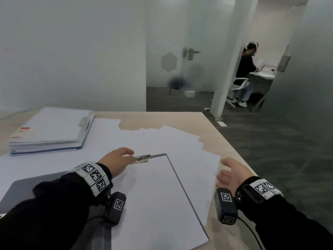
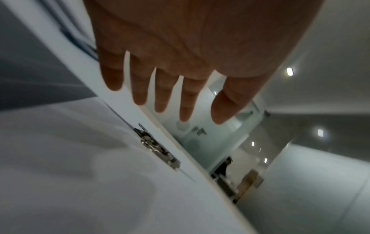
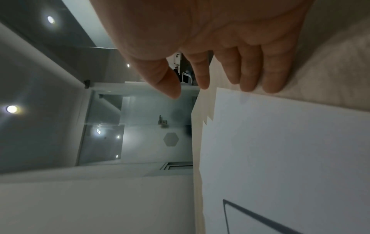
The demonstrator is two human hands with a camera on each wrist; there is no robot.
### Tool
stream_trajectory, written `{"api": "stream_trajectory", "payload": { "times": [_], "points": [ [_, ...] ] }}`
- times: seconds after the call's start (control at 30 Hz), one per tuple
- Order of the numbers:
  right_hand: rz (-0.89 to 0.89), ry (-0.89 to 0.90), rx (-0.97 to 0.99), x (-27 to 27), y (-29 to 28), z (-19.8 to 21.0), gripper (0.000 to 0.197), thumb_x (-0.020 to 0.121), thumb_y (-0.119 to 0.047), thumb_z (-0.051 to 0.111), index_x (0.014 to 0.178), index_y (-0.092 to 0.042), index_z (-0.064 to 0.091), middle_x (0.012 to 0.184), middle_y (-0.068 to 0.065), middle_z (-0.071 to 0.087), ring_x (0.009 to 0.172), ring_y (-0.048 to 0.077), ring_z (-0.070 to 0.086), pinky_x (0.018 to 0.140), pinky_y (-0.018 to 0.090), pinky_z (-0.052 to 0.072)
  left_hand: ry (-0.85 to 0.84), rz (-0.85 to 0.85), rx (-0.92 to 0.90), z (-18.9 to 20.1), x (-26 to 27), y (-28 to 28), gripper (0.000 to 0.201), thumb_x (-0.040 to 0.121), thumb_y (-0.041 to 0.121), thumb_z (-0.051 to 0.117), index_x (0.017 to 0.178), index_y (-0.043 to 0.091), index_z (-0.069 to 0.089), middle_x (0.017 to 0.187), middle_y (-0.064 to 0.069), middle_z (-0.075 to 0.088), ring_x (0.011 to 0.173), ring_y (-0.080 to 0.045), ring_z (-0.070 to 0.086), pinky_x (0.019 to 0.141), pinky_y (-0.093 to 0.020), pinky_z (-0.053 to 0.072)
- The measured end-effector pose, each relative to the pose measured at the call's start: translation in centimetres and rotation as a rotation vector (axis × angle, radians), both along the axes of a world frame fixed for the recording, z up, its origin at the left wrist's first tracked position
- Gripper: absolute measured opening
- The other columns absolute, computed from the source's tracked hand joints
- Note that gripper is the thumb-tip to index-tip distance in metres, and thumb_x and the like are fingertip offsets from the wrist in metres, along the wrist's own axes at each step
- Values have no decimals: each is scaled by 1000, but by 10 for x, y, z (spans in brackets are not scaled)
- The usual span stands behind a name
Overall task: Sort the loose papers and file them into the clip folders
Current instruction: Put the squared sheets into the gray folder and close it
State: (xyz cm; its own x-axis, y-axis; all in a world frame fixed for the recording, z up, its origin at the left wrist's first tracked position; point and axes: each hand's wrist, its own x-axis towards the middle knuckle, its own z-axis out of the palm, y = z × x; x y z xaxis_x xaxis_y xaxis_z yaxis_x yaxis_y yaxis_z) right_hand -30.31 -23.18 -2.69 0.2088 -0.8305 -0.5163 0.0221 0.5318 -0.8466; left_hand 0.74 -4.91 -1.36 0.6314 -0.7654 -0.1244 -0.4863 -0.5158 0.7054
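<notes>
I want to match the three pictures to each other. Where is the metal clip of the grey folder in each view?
Head: the metal clip sits just left of centre, at the left hand's fingertips.
Left wrist: the clip lies at centre, below the fingers.
Right wrist: not in view; only the folder corner shows.
Shared landmark: the hexagon on the glass door.

A grey open clip folder (image 1: 173,186) holding a white sheet lies on loose white papers (image 1: 162,139) spread across the beige wooden table (image 1: 180,118). A thick stack of filed white papers (image 1: 50,132) sits at its far left. The left hand (image 1: 117,159) is beside the folder's metal clip (image 1: 142,158), the right hand (image 1: 230,174) at the table's right edge.
</notes>
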Motion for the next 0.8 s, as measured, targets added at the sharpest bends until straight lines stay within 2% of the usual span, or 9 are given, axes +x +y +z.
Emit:
{"api": "stream_trajectory", "payload": {
  "times": [0.07,0.13,0.2,0.27,0.33,0.47,0.6,0.67,0.8],
  "points": [
    [7,-39,20,5,-3,2,45,88,-29,63,129,-14,51,124,15,42,108,32,49,69,43,46,-174,-72,247,-1,0,-14,55,91,42,60,142,28,45,143,-3,49,121,-22,52,102,-32,40],
    [32,-63,36,9,-5,3,48,87,-30,63,131,-15,50,124,15,41,106,31,46,62,40,44,-289,-119,426,-4,1,-20,69,90,47,60,147,19,35,149,-5,44,133,-24,46,106,-30,35],
    [48,-73,56,13,-8,2,51,87,-31,63,134,-18,48,138,16,41,117,31,48,72,45,45,-316,-127,524,-11,4,-22,77,82,55,64,141,15,38,139,-7,51,125,-25,51,100,-30,41],
    [51,-83,62,18,-11,2,49,88,-32,63,134,-20,49,147,15,37,126,32,47,86,50,45,-345,-141,559,-14,7,-20,85,61,67,62,129,17,46,127,-7,53,114,-26,55,96,-34,46],
    [55,-100,62,24,-13,3,49,89,-31,62,135,-20,48,150,15,36,128,34,46,95,53,43,-379,-154,566,-14,7,-16,79,51,70,58,113,21,49,118,-5,51,107,-26,55,92,-36,48],
    [77,-109,63,37,-16,4,55,91,-31,60,140,-15,43,150,12,35,128,33,46,94,49,41,-397,-174,543,-11,-1,-7,71,73,60,68,129,20,49,130,-4,49,118,-24,53,98,-33,45],
    [100,-86,59,44,-20,7,59,91,-31,61,143,-14,40,152,14,33,132,34,43,94,48,41,-398,-255,548,-12,-11,-4,77,68,65,60,132,22,52,127,3,57,116,-18,56,101,-34,45],
    [112,-78,53,45,-21,10,59,91,-31,61,144,-16,39,153,15,32,137,34,38,97,49,39,-403,-280,548,-10,-15,-8,69,77,63,59,135,25,51,129,7,58,120,-15,54,103,-31,42],
    [122,0,36,43,-21,16,51,88,-33,63,136,-21,48,148,15,38,132,27,43,86,48,42,-380,-236,509,-1,-11,-29,58,91,48,53,145,28,44,150,5,43,138,-16,40,113,-30,31]
  ]
}}
